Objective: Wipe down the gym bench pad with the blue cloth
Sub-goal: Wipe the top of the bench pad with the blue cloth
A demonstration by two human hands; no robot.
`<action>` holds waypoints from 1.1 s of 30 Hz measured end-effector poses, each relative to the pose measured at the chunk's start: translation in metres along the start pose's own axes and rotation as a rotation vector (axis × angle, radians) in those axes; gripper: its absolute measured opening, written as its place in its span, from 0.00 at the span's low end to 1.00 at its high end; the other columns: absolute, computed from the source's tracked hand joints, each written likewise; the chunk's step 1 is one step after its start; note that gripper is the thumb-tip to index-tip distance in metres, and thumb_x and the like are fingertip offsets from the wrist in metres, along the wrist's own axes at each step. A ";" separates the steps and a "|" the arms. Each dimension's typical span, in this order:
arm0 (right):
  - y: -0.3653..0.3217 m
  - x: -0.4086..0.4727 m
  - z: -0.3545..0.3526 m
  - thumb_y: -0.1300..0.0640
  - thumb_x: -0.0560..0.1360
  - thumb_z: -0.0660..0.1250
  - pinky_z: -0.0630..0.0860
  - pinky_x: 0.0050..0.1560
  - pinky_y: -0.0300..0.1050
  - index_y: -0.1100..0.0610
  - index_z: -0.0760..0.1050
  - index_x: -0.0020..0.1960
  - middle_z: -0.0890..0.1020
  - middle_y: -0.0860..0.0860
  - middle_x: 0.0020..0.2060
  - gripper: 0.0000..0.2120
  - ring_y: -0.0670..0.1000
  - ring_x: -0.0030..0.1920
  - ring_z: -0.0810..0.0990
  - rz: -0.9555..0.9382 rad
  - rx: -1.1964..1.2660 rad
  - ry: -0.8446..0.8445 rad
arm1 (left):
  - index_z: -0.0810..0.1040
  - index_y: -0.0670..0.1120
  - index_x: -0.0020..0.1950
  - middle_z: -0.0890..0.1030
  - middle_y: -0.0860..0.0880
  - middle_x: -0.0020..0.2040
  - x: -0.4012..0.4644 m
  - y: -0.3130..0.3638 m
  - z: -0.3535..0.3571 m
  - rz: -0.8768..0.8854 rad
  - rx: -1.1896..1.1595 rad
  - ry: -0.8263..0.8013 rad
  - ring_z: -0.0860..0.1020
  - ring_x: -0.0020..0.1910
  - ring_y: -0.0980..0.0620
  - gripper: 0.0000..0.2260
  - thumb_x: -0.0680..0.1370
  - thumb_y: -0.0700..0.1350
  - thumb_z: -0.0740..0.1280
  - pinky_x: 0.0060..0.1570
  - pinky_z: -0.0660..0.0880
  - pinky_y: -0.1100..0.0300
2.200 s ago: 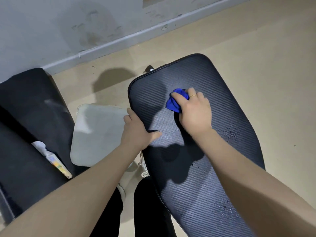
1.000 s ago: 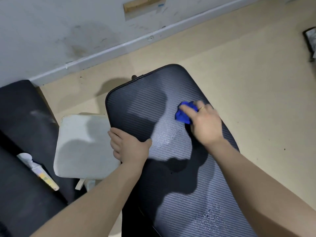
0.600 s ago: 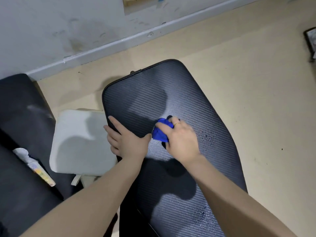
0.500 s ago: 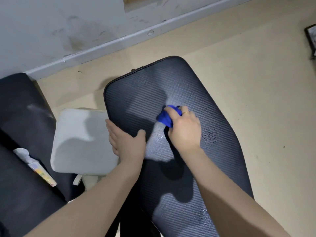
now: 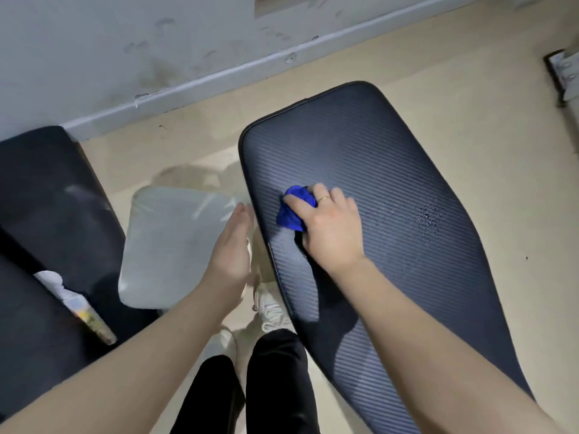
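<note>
The right hand [image 5: 329,227] is clenched around the bunched blue cloth [image 5: 294,208], pressing it onto the gym bench pad [image 5: 391,170] close to the pad's 9 o'clock edge. The cloth protrudes from the fingers toward 10 o'clock. The left hand [image 5: 232,255] is released, fingers extended, hovering off the pad just beside that same edge, above a grey cushion [image 5: 169,245]; it grasps nothing.

The pad's long axis runs from 11 o'clock (far end) to 5 o'clock (near end). A patch of droplets [image 5: 429,219] lies on the pad at 3 o'clock from the cloth, well apart from it. The right hand is the nearer one and already carries the cloth. Judgement: the next stroke should travel across the pad's width toward 3 o'clock to reach that wet patch. The far end appears dry.
</note>
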State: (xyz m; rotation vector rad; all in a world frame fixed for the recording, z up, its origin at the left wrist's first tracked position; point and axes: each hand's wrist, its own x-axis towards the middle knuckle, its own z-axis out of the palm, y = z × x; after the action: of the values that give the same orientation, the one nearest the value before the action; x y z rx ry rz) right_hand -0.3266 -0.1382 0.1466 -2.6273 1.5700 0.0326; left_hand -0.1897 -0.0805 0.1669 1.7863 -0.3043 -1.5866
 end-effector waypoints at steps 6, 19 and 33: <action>-0.031 -0.082 0.000 0.52 0.55 0.73 0.66 0.41 0.46 0.45 0.78 0.51 0.80 0.51 0.44 0.24 0.54 0.40 0.76 -0.435 0.021 -0.124 | 0.73 0.57 0.60 0.74 0.60 0.58 -0.019 -0.020 -0.005 -0.041 0.030 -0.054 0.72 0.57 0.63 0.13 0.81 0.55 0.54 0.62 0.63 0.64; -0.012 -0.100 0.003 0.54 0.57 0.72 0.67 0.32 0.43 0.46 0.79 0.51 0.77 0.52 0.39 0.22 0.55 0.34 0.75 -0.340 0.056 -0.036 | 0.66 0.47 0.70 0.70 0.48 0.69 -0.006 -0.059 0.029 0.326 0.240 0.068 0.66 0.70 0.50 0.20 0.79 0.49 0.50 0.71 0.61 0.52; 0.023 -0.078 0.025 0.56 0.63 0.63 0.65 0.31 0.43 0.47 0.79 0.51 0.76 0.53 0.37 0.18 0.56 0.32 0.73 -0.305 0.073 0.210 | 0.57 0.47 0.75 0.60 0.47 0.75 0.014 -0.079 0.059 0.347 0.259 0.329 0.60 0.72 0.40 0.27 0.78 0.51 0.58 0.71 0.59 0.46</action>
State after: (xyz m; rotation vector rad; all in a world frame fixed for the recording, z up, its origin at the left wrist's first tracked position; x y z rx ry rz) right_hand -0.3833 -0.0783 0.1245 -2.8555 1.1734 -0.3226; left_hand -0.2637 -0.0536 0.1061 2.0224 -0.6454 -1.0294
